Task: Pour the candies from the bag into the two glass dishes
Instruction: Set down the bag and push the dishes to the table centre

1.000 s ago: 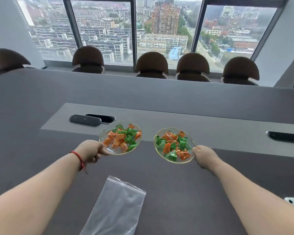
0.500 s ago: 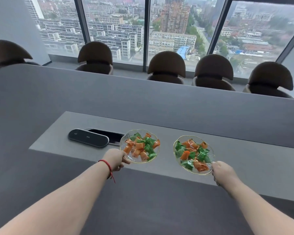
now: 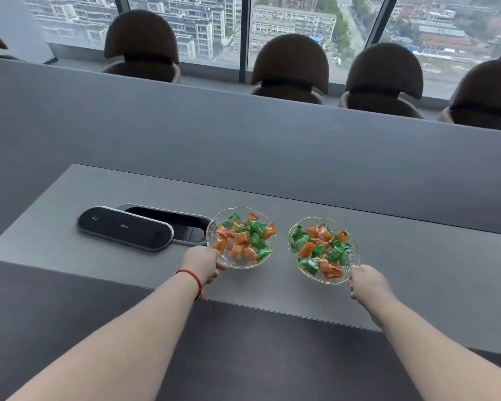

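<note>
Both arms reach out over the grey table [image 3: 417,256]: the left hand [image 3: 201,266] pinches the near rim of the left dish [image 3: 268,253], the right hand [image 3: 369,283] grips the right dish [image 3: 294,260]. Each holds orange and green candies [image 3: 242,237], so the pouring looks finished. The bag is out of sight. The fingertips are hidden under the rims. Beyond the dishes lies a dark oval cover [image 3: 125,228].

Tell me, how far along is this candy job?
The pouring looks done: both the left glass dish and the right glass dish hold orange and green candies, and no bag is in view. In hand: the left hand and the right hand each grip a dish rim on the lighter table strip. Left: probably just letting go.
</note>
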